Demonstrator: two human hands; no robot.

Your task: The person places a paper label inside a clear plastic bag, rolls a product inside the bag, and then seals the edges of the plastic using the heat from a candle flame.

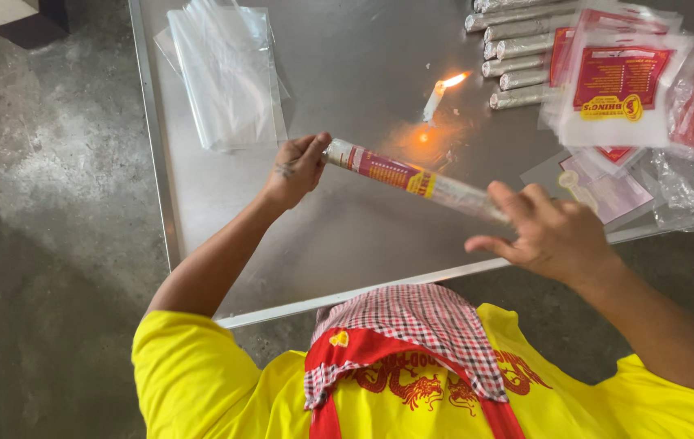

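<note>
**Tabletop holdings, listed left to right from the candle**

- Stack of clear plastic bags (229, 73): lying flat on the steel tabletop (347, 219), well to the left of the lit candle (436, 96).
- Left hand (296, 169): left of and below the candle; grip closed around the left end of the packed tube.
- Packed tube (412, 179): long clear roll with a red and yellow label, held level above the tabletop, just below the candle, spanning between both hands.
- Lit candle: white, leaning, flame burning, standing on the tabletop.
- Right hand (550, 232): below and right of the candle; grip loosely closed on the tube's right end, fingers partly spread.
- Row of finished rolls (522, 49): right of the candle, side by side.
- Red-labelled clear packets (619, 81): furthest right, overlapping the rolls.
</note>
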